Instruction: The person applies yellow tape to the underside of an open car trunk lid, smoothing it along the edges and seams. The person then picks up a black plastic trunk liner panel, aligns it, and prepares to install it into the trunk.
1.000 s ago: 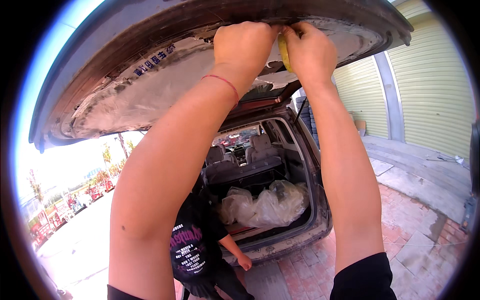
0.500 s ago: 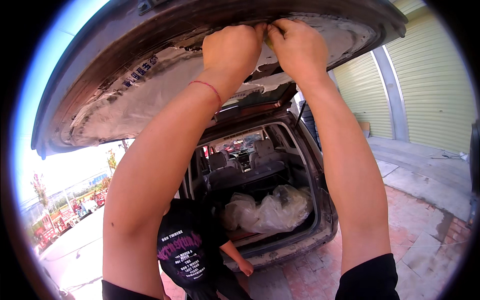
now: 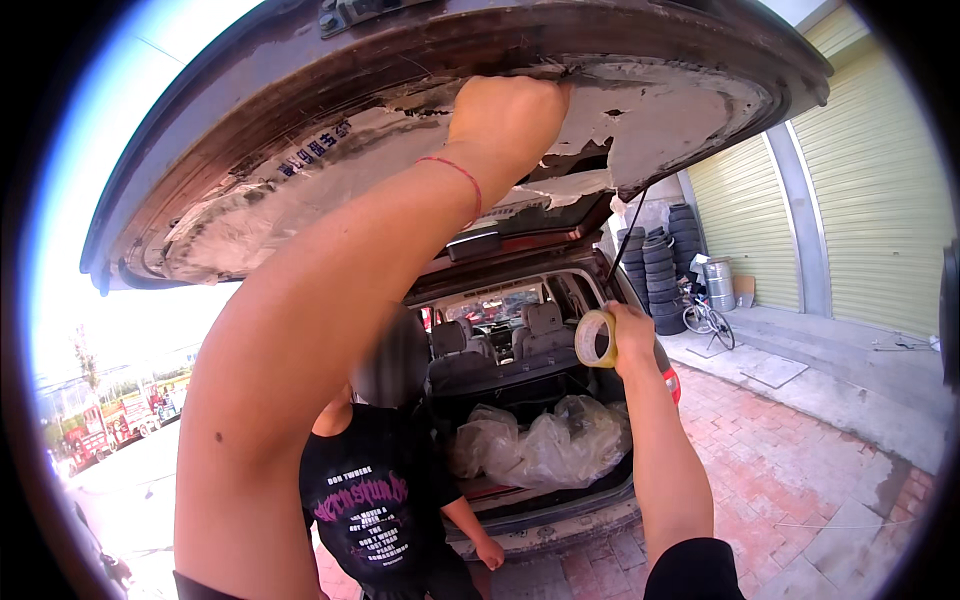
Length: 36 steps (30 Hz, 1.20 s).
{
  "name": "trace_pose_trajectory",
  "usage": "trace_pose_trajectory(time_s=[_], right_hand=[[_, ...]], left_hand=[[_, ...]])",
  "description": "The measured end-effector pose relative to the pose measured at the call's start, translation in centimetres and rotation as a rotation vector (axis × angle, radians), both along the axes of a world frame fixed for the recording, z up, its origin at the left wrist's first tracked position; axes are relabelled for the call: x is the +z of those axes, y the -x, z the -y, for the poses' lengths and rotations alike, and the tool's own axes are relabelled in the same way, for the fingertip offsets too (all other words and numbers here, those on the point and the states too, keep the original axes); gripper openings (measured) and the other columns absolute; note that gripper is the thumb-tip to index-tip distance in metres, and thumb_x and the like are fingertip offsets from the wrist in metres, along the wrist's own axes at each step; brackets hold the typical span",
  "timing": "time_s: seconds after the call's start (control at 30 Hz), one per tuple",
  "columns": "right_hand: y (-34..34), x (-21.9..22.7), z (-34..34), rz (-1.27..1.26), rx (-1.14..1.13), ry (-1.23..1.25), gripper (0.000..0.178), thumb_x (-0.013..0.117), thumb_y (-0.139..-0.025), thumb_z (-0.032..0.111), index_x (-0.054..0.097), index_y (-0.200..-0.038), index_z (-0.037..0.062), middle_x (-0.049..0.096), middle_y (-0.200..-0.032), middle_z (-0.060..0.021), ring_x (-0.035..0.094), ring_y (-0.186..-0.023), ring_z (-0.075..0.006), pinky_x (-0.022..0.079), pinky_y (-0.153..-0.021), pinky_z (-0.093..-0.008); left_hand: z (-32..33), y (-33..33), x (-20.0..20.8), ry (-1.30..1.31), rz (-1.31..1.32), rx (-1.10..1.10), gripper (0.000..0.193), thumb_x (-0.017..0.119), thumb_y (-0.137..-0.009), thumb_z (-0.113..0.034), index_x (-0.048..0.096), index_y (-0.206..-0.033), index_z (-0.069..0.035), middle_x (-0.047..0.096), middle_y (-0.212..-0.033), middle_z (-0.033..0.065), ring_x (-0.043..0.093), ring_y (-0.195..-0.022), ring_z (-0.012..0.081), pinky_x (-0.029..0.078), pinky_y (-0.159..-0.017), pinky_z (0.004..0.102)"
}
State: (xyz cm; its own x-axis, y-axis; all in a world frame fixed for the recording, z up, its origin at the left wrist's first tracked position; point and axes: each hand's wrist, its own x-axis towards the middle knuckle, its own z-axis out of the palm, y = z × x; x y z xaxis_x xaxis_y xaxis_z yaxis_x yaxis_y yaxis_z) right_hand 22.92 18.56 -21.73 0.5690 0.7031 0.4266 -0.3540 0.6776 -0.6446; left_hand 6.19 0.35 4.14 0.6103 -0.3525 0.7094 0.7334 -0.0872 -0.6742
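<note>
Overhead, the raised tailgate (image 3: 790, 75) of a vehicle has a torn, pale lining sheet (image 3: 300, 205) across its inner side. My left hand (image 3: 510, 115) is closed up against the edge of that sheet, near its ragged, holed part. What its fingertips pinch, if anything, is hidden behind the hand. Lower down and to the right, my right hand (image 3: 632, 335) grips a roll of yellowish tape (image 3: 596, 338), its round core facing left. The roll hangs in the air in front of the cargo opening, apart from the tailgate.
A person in a black T-shirt (image 3: 370, 510) stands close by at lower left. Crumpled clear plastic (image 3: 545, 445) lies in the cargo area. A thin strut (image 3: 628, 235) supports the tailgate. Stacked tires (image 3: 660, 275), a bicycle (image 3: 710, 322) and shutter doors (image 3: 880, 190) are at right.
My right hand has left my left hand's side and dropped down to the right; the tape roll now shows in it. My left hand has stayed up at the sheet's edge.
</note>
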Motion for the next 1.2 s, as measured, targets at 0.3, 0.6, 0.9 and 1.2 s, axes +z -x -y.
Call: trace_pose_trajectory(time_s=[0.3,0.6,0.9,1.2], right_hand=[[4.6,-14.8,4.1,0.164,0.082,0.143,0.022,0.069,-0.097,0.015,0.074,-0.101,-0.0064,0.072,-0.09,-0.0067,0.064,-0.079,-0.0123,0.051,-0.073,-0.0278],[6.9,-17.2,9.9,0.266,0.128,0.197,0.02,0.069,-0.097,0.015,0.073,-0.097,-0.0054,0.07,-0.087,-0.0046,0.061,-0.078,-0.0113,0.048,-0.072,-0.0266],[14.5,-18.1,11.7,0.524,0.237,0.15,0.025,0.07,-0.098,0.018,0.072,-0.096,-0.0069,0.068,-0.085,-0.0034,0.058,-0.077,-0.0099,0.047,-0.072,-0.0266],[17.3,-20.8,16.7,0.67,0.353,0.237,0.025,0.072,-0.095,0.02,0.074,-0.099,-0.0047,0.069,-0.087,-0.0042,0.061,-0.082,-0.0117,0.049,-0.077,-0.0272]], left_hand=[[-1.4,1.9,-0.6,0.009,-0.198,-0.248,0.021,0.058,-0.091,-0.02,0.064,-0.09,0.0,0.069,-0.074,0.0186,0.069,-0.071,0.0398,0.056,-0.065,0.0505],[4.5,12.7,-1.7,0.473,0.115,-0.483,0.035,0.051,-0.092,-0.018,0.073,-0.112,0.0,0.074,-0.099,0.0213,0.072,-0.092,0.0365,0.055,-0.086,0.0406],[7.5,36.8,-5.8,0.073,0.67,-0.215,0.033,0.051,-0.094,-0.018,0.069,-0.116,-0.001,0.07,-0.112,0.0191,0.063,-0.109,0.0363,0.049,-0.094,0.0437],[0.5,43.3,-42.5,0.922,1.347,-0.32,0.039,0.059,-0.092,-0.008,0.051,-0.129,0.001,0.066,-0.107,0.0158,0.067,-0.1,0.0243,0.052,-0.09,0.0374]])
